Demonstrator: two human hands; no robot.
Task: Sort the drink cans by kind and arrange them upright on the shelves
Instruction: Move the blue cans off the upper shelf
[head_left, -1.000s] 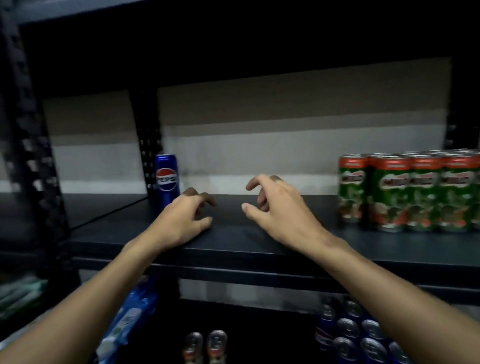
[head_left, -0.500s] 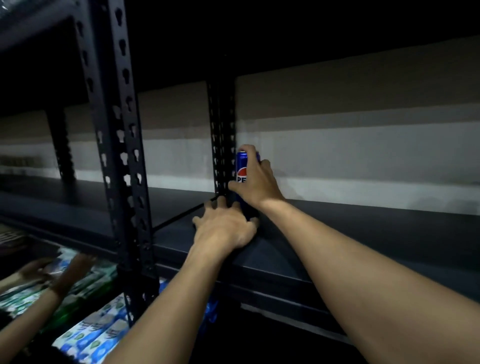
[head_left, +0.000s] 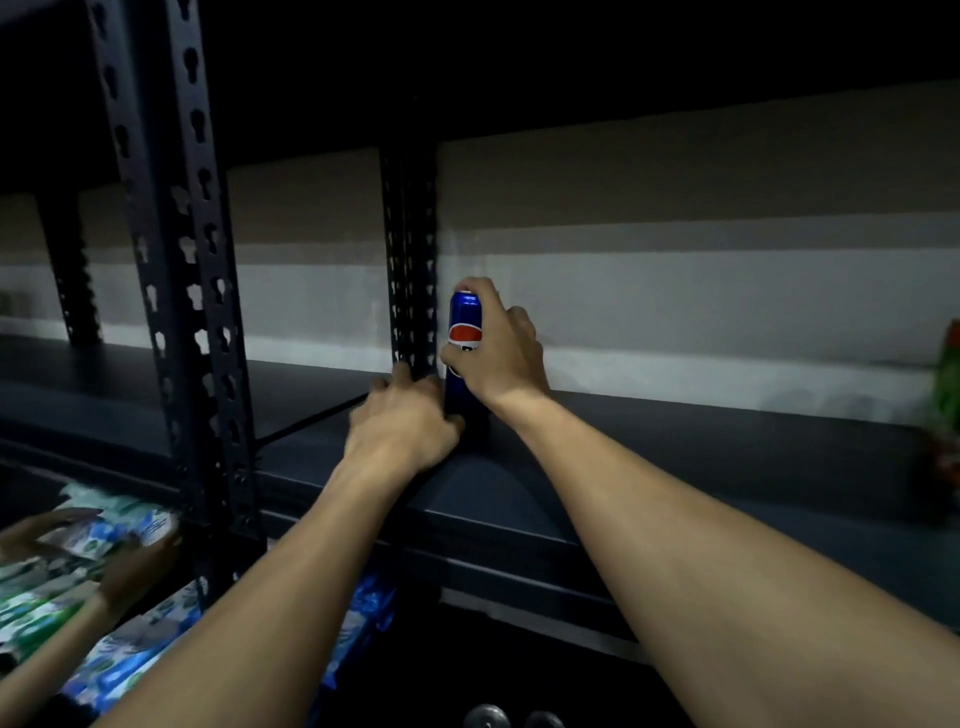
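A tall blue Pepsi can stands upright at the back left corner of the dark shelf, right beside a perforated black post. My right hand grips the can from the right, fingers over its top and side. My left hand rests on the shelf at the foot of the can, its fingers reaching the post. A blurred green can shows at the far right edge.
A thick perforated upright stands at the front left. Below left, another person's hands handle blue-and-green packets. Two can tops show on the lower shelf at the bottom edge.
Both hands went left from the middle of the shelf to the Pepsi can; my right hand took hold of it. My view swung left, so the Milo cans nearly left the frame.
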